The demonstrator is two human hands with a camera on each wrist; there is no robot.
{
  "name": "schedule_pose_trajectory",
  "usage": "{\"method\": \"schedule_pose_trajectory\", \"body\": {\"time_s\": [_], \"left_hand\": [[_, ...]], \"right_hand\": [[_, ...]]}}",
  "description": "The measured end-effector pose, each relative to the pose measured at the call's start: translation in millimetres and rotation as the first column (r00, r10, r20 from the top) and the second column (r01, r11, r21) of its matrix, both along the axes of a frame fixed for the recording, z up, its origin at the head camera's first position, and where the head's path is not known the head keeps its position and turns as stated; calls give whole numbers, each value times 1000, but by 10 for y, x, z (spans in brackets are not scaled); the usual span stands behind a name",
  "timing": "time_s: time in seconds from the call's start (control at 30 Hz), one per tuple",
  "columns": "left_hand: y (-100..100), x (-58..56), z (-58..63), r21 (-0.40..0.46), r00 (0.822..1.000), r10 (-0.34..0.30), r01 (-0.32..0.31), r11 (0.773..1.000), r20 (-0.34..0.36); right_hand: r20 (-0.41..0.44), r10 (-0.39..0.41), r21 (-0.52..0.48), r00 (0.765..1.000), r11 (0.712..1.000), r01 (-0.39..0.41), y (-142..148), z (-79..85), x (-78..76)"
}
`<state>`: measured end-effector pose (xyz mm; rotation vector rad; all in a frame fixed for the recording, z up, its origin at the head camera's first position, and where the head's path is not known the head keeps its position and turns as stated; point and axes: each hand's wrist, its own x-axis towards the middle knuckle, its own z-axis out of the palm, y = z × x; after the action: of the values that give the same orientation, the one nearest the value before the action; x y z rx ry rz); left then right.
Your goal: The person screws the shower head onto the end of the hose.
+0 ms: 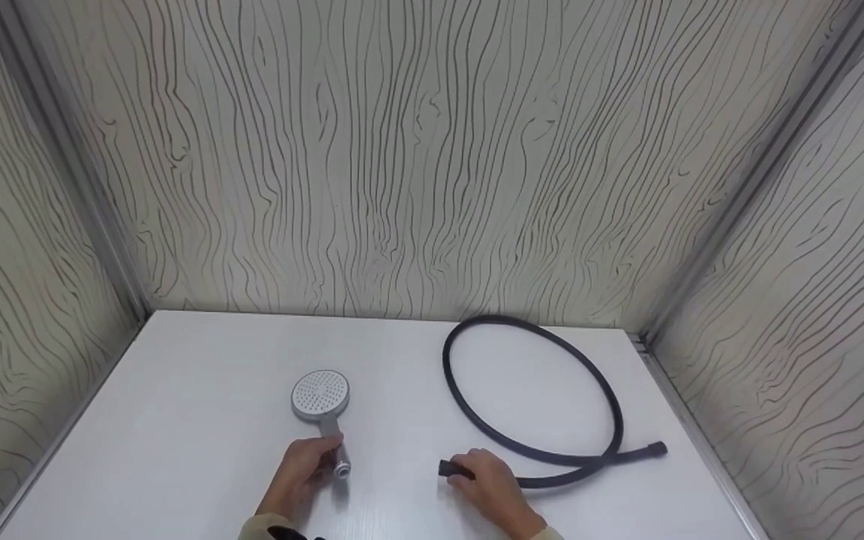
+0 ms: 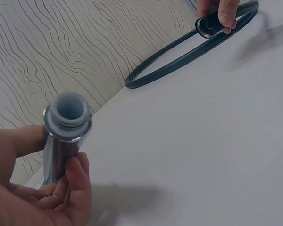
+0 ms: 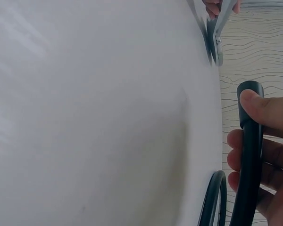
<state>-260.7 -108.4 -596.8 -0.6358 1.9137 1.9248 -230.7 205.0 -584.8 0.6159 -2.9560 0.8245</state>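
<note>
My left hand (image 1: 302,466) grips the handle of a grey shower head (image 1: 320,393), whose round spray face is turned up in the head view. The handle's threaded open end (image 2: 70,113) points at the camera in the left wrist view. In my right hand (image 1: 488,484) is one end of a black shower hose (image 1: 532,451); thumb and fingers hold it just behind the end fitting (image 3: 250,89). Shower head and hose fitting are apart, with a stretch of table between them. The hose's other end (image 1: 655,449) lies on the table at the right.
A white table (image 1: 214,390) carries the hose's large loop, which reaches its back edge. Wood-grain patterned panels (image 1: 402,150) stand behind and on both sides, with grey metal posts (image 1: 76,150) at the corners.
</note>
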Motion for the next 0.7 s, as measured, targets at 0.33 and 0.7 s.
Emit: {"method": "schedule_pose_trajectory", "body": {"time_s": [0.33,0.7], "left_hand": [[58,8,14,90,999,32,-29,995,-23],[113,21,118,92,997,24,-17,996,-79]], "right_hand": [[-18,18,7,1000,1000,-18,12,73,-6],[-17,24,15,1000,1000,-24,-11,179,13]]}}
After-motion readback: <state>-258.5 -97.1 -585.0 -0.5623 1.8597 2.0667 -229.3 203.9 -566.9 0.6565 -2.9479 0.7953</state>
